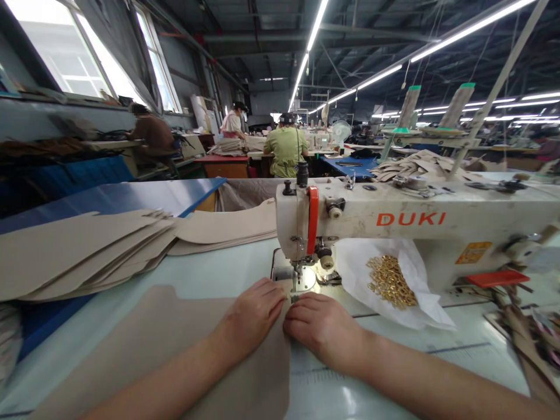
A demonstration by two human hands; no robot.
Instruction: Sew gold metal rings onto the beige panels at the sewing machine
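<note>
Both my hands rest on a tan fabric piece lying on the pale sewing table. My left hand has its fingers curled and pressed on the fabric's edge just before the presser foot. Close beside it, my right hand pinches the same edge with bent fingers. The white DUKI sewing machine stands directly behind my hands, its needle area just above my fingertips.
A white bag of small gold metal fittings lies under the machine arm on the right. Stacked tan cut pieces fill the left side over a blue board. Other workers sit at benches farther back.
</note>
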